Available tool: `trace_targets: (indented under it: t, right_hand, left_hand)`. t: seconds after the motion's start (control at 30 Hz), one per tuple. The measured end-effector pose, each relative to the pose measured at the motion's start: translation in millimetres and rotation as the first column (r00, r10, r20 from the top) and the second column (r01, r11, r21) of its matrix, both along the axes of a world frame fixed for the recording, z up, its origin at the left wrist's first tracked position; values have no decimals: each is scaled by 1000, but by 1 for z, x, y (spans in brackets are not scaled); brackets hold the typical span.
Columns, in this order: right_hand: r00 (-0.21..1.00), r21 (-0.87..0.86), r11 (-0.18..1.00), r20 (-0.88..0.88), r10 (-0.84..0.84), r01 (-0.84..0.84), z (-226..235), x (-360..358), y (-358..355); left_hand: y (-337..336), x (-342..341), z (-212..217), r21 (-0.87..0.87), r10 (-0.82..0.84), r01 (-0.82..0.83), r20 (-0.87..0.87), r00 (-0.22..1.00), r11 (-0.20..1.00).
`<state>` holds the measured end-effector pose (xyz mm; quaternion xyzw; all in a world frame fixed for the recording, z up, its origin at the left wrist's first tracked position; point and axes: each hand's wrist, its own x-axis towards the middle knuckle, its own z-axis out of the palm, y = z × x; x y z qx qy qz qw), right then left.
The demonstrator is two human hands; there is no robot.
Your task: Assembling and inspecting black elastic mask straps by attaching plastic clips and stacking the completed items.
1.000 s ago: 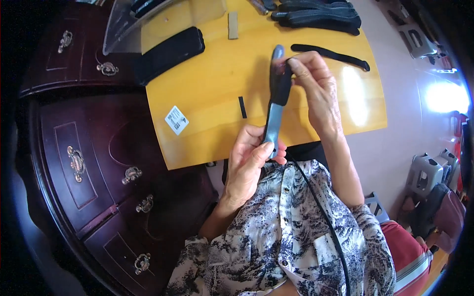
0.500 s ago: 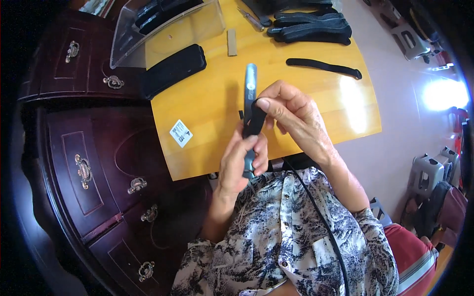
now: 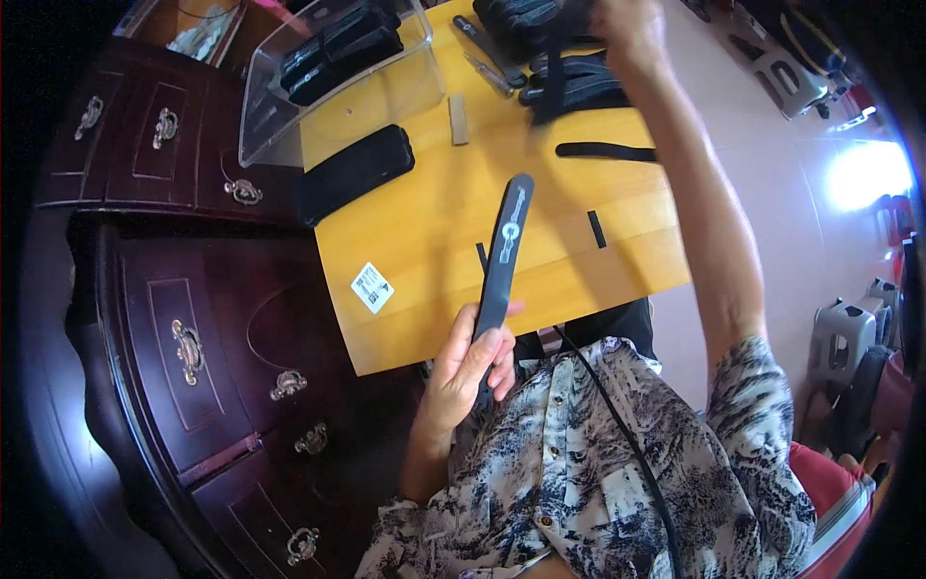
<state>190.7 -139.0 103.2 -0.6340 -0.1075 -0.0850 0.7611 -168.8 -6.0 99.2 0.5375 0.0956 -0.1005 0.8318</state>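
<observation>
My left hand (image 3: pixel 468 372) is closed around the lower end of a dark grey flat strip (image 3: pixel 506 246) with a rounded tip and a pale printed mark, held upright over the table's near edge. Stretched out to the far side of the table, my right hand (image 3: pixel 632 34) is partly cut off by the frame's top and blurred. A blurred black strap (image 3: pixel 552 87) hangs from its fingers in front of a pile of black straps (image 3: pixel 584 82). Two small black pieces (image 3: pixel 596 230) lie on the table, one of them partly behind the grey strip.
On the yellow table (image 3: pixel 424 328) are a black pouch (image 3: pixel 357 174), a white label (image 3: pixel 371 288), a tan strip (image 3: pixel 458 119), tweezers-like tool (image 3: pixel 490 74) and a single black strap (image 3: pixel 603 151). A clear bin (image 3: pixel 260 135) holds black items. Dark drawers (image 3: pixel 193 289) stand left.
My right hand has moved from beside my left hand up to the far pile, carrying the black strap. The grey strip in my left hand has come lower, its printed face showing.
</observation>
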Motion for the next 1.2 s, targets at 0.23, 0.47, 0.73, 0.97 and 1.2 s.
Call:
trace_targets:
  t: [0.23,0.47,0.73,0.97,1.2]
  right_hand:
    - [966,466,865,-75,248,-186,75,41,-150]
    - [988,53,994,115,-101,95,88,-136,-134]
    - [953,187,976,-256,161,-114,31,-230,-96]
    - [933,115,989,-337,124,-90,27,-266,-59]
    - [934,-369,874,40,354,-315,13,-266,-27]
  left_hand:
    - [24,18,-1,199,121,-124,29,992,972]
    - [68,129,-54,697,39,-231,280,959,679]
    - [108,161,-79,907,-114,-360,390,914,217]
    - [31,89,-2,759,-131,-273,424,896,590]
    - [-13,34,11,712,-129,-255,438,890,654]
